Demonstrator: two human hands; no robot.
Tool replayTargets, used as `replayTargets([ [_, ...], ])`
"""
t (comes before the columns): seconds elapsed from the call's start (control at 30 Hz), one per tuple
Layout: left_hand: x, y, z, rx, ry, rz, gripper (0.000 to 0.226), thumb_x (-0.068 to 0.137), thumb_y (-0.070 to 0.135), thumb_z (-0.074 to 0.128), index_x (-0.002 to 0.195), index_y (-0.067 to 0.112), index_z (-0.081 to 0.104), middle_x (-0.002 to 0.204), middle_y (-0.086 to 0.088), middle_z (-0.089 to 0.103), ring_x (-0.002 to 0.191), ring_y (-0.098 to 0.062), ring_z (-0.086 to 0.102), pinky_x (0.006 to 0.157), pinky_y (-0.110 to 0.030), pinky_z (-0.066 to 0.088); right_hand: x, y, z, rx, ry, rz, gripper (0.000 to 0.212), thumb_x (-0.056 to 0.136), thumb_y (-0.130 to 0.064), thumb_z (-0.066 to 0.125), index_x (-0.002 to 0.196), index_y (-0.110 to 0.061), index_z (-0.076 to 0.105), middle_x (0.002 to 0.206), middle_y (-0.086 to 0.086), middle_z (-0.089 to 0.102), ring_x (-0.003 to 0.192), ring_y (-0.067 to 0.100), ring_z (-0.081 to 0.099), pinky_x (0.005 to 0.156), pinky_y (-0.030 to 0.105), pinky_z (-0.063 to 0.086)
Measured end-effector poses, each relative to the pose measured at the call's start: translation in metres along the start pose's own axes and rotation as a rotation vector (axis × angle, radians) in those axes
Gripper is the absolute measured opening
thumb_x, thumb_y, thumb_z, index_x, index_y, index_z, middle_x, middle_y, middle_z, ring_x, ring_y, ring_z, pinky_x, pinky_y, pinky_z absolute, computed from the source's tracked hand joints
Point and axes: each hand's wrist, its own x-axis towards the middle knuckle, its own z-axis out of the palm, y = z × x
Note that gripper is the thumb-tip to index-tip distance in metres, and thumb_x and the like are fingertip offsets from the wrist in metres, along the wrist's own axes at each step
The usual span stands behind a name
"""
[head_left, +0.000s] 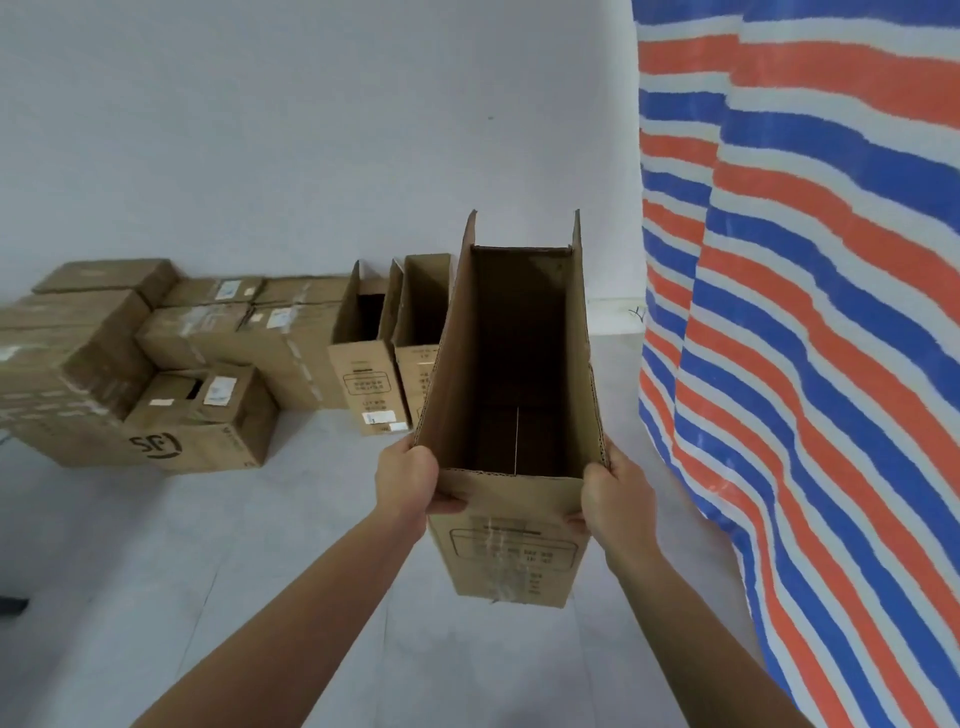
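we hold the tall open box up off the floor, straight ahead of us and just left of the striped tarp, with one hand at each near corner. our left hand grips the near left corner just under the rim, and our right hand grips the near right one. on both, the thumb presses on the printed front panel while the fingers curl round onto the side walls, where their tips are hidden from us. we judge this two-corner hold suits a long, light box: it stops the box twisting and keeps the mouth square.

the mouth faces up and leans toward us, so we look right down inside. the box holds nothing. we see only bare brown walls and the bottom flaps, with a thin pale line where they meet. its two long side flaps stand upright.

against the wall, two open boxes of the same shape stand side by side on the floor, flaps raised. their insides are dark and we cannot tell whether anything lies in them. we judge ours is meant to join that row. left of them sits a stack of sealed boxes, taped and labelled.
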Motion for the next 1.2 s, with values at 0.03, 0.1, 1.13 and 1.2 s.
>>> replayTargets([
  [0.03, 0.018, 0.006, 0.003, -0.012, 0.013, 0.001, 0.051, 0.088, -0.004, 0.03, 0.126, 0.01, 0.06, 0.114, -0.021, 0.065, 0.081, -0.049, 0.069, 0.056, -0.05, 0.061, 0.018, -0.008, 0.007, -0.005, -0.013, -0.009, 0.038, 0.108, -0.027, 0.041, 0.147, -0.028, 0.044, 0.126, -0.008, 0.057, 0.1, 0.014, 0.058, 0.096, 0.04, 0.056],
  [0.1, 0.058, 0.022, 0.008, -0.04, 0.022, -0.009, 0.049, 0.089, -0.004, 0.031, 0.126, 0.01, 0.06, 0.114, -0.021, 0.064, 0.08, -0.05, 0.069, 0.056, -0.049, 0.061, 0.059, -0.027, 0.024, -0.027, -0.032, -0.034, 0.035, 0.108, -0.026, 0.041, 0.143, -0.028, 0.047, 0.105, -0.014, 0.055, 0.091, 0.014, 0.06, 0.091, 0.038, 0.058],
  [1.13, 0.691, 0.223, 0.236, 0.221, -0.193, -0.332, 0.046, 0.108, 0.04, 0.036, 0.152, 0.025, 0.035, 0.13, -0.014, 0.059, 0.085, -0.034, 0.075, 0.075, -0.045, 0.064, 0.71, -0.142, 0.212, 0.173, -0.075, 0.311, 0.058, 0.094, 0.003, 0.035, 0.14, -0.026, 0.057, 0.101, -0.003, 0.063, 0.082, 0.016, 0.061, 0.062, 0.035, 0.063],
  [1.2, 0.727, 0.215, 0.236, 0.271, -0.178, -0.384, 0.055, 0.105, 0.055, 0.031, 0.152, 0.026, 0.034, 0.139, -0.012, 0.054, 0.086, -0.031, 0.076, 0.079, -0.044, 0.063, 0.741, -0.139, 0.229, 0.176, -0.085, 0.333, 0.063, 0.089, 0.004, 0.034, 0.136, -0.028, 0.06, 0.104, 0.001, 0.066, 0.084, 0.019, 0.064, 0.065, 0.039, 0.064],
])
